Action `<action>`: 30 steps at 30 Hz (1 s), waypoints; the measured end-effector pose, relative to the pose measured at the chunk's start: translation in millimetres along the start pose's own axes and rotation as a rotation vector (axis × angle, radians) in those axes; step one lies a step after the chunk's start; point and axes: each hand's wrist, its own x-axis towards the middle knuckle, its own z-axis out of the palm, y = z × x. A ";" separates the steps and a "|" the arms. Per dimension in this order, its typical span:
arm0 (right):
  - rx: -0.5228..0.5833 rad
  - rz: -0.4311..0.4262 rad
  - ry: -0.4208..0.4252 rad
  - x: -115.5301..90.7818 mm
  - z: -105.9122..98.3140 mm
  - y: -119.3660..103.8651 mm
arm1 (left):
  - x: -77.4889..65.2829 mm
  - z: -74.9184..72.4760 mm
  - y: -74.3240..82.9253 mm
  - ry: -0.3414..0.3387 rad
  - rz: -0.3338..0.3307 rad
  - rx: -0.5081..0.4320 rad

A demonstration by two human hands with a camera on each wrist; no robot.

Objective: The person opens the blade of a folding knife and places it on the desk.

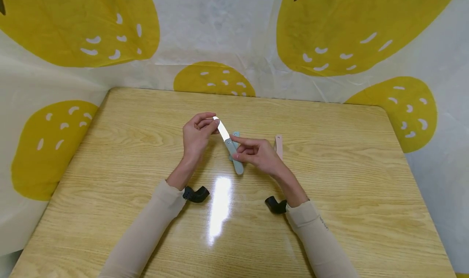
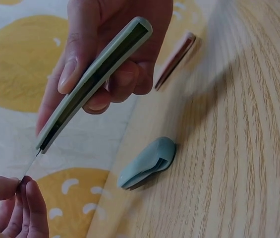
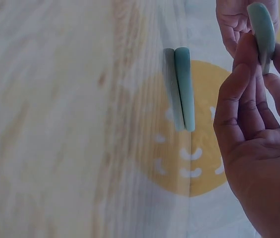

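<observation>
A folding knife point(image 1: 234, 158) with a pale green handle is held above the table, its shiny blade point(image 1: 222, 130) swung out. My left hand point(image 1: 197, 135) pinches the blade near its tip between thumb and fingers. The handle is gripped by my right hand point(image 1: 261, 152), thumb on one side and fingers on the other. In the left wrist view the open slot along the handle point(image 2: 92, 82) shows. Beneath it on the table lies a second pale green piece point(image 3: 185, 89), folded, partly covered by the knife in the head view.
To the right, a pink narrow piece point(image 1: 279, 144) lies on the wood-grain table point(image 1: 348, 168), partly behind the right hand. Black curved wrist mounts point(image 1: 197, 194) stick out at both cuffs. A white sheet with yellow fruit print point(image 1: 220, 33) hangs along the table's far edge and sides.
</observation>
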 end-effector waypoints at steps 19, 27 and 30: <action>-0.019 -0.019 -0.020 6.0 7.0 5.3 | 0.5 -1.6 -1.1 -0.050 0.003 0.052; -0.006 -0.027 0.062 10.8 8.6 1.6 | -3.5 -1.8 -1.6 -0.075 0.013 0.099; 0.001 -0.025 0.097 13.8 10.5 2.3 | -8.5 -3.6 -2.8 -0.102 0.000 0.140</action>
